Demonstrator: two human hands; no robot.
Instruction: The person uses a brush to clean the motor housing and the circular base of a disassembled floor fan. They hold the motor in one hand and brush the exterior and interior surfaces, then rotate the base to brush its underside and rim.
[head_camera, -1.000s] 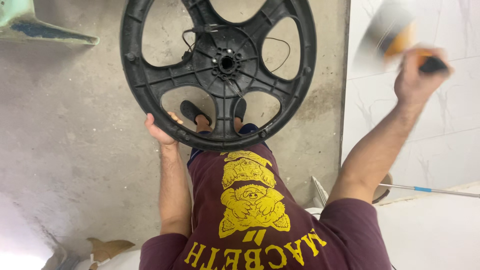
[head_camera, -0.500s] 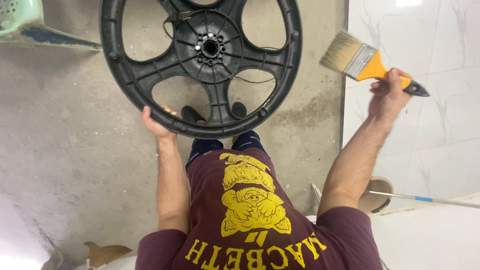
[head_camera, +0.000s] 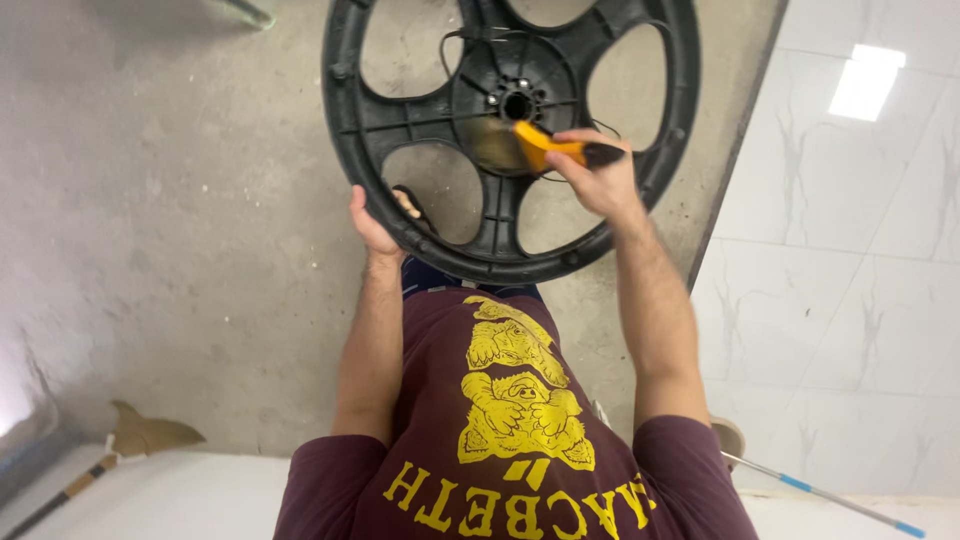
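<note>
Left hand (head_camera: 372, 225) clamps the lower-left rim of the black spoked wheel (head_camera: 505, 250) held upright over the concrete floor (head_camera: 180, 230), right hand (head_camera: 598, 175) grips the yellow-handled paintbrush (head_camera: 535, 145), bristles at the hub, brushing there.

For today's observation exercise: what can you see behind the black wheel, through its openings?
Through the gaps in the black wheel show grey concrete floor and one dark sandal on a foot. The other foot is covered by the spokes. The right hand brushes the hub; the left hand grips the rim.
</note>
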